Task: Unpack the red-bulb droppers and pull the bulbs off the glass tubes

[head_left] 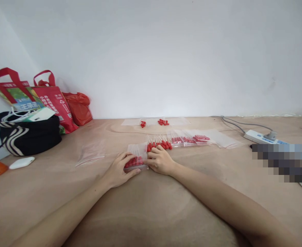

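Observation:
A small clear zip bag (138,150) with several red-headed sticks in it lies on the table before me. Across its left side rests my left hand (120,170), fingers on top and thumb at the front edge, holding it. My right hand (161,162) is closed, its curled fingers pinching the bag's front right corner by the seal. Just behind that hand is a loose row of sticks with red heads (167,145) and thin pale stems. Further right, filled clear bags (189,140) lie side by side, partly overlapping.
Flat bags (91,152) lie to the left, and another bag (225,139) to the right. Loose red pieces (163,122) sit on bags near the wall. A black pouch (32,132), red carrier bags (54,103) and a white case (21,162) are left; a power strip (259,136) is right.

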Demonstrator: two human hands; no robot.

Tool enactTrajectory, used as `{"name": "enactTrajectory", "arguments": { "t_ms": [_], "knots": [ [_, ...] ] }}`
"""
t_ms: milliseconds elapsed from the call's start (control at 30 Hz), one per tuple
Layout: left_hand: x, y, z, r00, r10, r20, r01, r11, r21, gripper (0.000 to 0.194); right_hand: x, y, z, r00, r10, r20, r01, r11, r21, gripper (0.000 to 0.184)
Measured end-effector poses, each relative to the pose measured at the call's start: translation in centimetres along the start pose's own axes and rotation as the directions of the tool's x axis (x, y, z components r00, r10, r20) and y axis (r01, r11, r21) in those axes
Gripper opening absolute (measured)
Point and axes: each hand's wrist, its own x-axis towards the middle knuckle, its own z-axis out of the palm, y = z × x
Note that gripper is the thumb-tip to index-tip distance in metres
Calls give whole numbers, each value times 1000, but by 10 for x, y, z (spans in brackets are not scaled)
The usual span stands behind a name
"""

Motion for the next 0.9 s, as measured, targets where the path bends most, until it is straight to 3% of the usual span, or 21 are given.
{"name": "enactTrajectory", "arguments": {
  "t_ms": [67,167,267,367,600,767,900],
  "knots": [
    [-1,1,-1,999,34,-17,-34,999,6,47,-2,1,0,996,90,1,-90,995,45,16],
    [-5,4,-1,988,128,-81,-130,991,-17,31,-4,3,-1,978,209,27,-210,968,133,18],
    [-6,7,0,971,220,-94,-222,975,-9,16,-4,4,-1,962,267,64,-275,943,187,19],
    [-3,9,2,962,263,-76,-259,964,54,16,-3,5,-1,952,294,83,-305,932,195,17],
    [2,5,9,945,296,-139,-271,947,173,23,-3,0,-5,974,226,-12,-220,958,183,17],
    [3,6,10,967,215,-138,-209,976,51,22,-2,-6,-7,992,120,-50,-114,986,118,19],
    [6,9,9,986,135,-102,-142,988,-64,22,-1,-8,-6,992,113,-47,-109,991,82,23]
  ]
}}
